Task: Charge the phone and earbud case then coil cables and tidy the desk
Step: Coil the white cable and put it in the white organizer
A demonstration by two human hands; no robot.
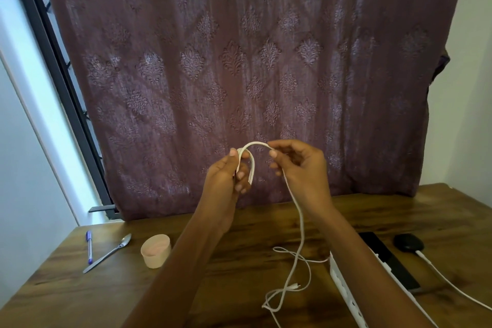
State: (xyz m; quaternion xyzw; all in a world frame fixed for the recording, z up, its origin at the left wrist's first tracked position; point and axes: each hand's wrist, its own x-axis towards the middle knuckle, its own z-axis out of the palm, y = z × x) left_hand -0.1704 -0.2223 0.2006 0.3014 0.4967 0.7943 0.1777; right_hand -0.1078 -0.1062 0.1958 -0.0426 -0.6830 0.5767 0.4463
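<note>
Held the white cable (300, 221) up off the bench (239, 245) in both grips, in front of the patterned curtain (239, 61). Curled the left grip (229, 178) round a small coil of it, thumb on top. Pinched the next stretch between thumb and forefinger of the right grip (300, 168), just right of the left, with a short arc of cable bridging the two. Let the rest hang from under the right grip down to the bench, ending in loose crossed loops and a plug end below and between the forearms.

Found a white power strip (343, 287) below and right of the right grip, partly under the right forearm. Saw a dark phone (386, 258) alongside it on its far side; could not tell whether touching. Saw a black earbud case (408, 242) just right of the phone, with a charging lead (447, 282) running from it toward the bench's near right.

Noted a pink tub (155, 250) well below and left of the left grip, then a spoon (109, 253) and a pen (89, 246) farther left, the pen near the bench's left edge.

Had the bench's far edge, meeting the curtain, directly beneath both grips. Had bare wood between the tub and the loose loops, under the left forearm.
</note>
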